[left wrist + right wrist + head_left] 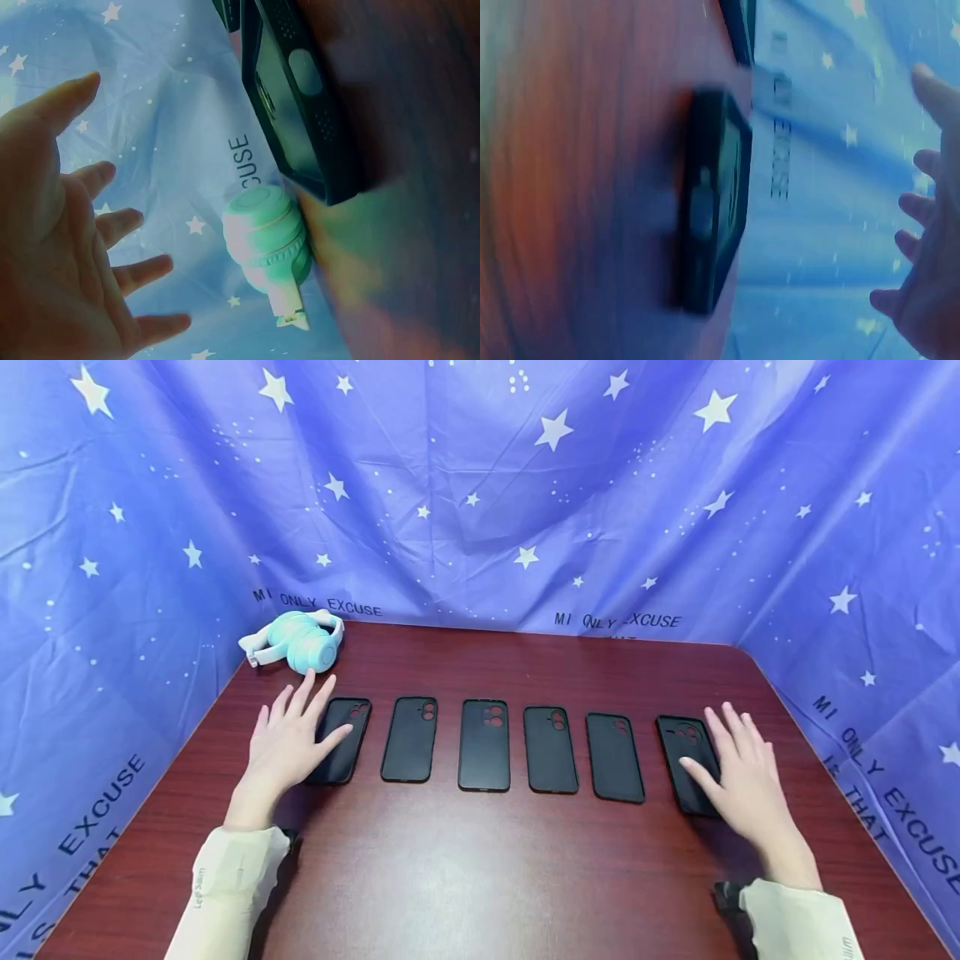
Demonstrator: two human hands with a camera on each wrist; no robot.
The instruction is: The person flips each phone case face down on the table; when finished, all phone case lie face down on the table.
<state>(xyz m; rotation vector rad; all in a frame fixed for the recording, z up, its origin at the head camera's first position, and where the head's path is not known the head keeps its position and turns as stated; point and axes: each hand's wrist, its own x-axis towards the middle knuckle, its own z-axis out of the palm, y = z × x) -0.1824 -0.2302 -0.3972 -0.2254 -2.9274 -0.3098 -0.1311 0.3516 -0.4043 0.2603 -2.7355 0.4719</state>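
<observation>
Several black phone cases lie in a row across the table. My left hand, fingers spread, hovers over the leftmost phone case and hides part of it. In the left wrist view a gap shows between the palm and that phone case. At the other end, my right hand spreads its fingers above the rightmost phone case, overlapping its right side. The right wrist view shows this phone case apart from the fingers. Neither hand holds anything.
Between the hands lie a phone case, a wider phone case and more to the right. Light blue headphones sit at the back left corner. A blue star-patterned curtain surrounds the dark red table.
</observation>
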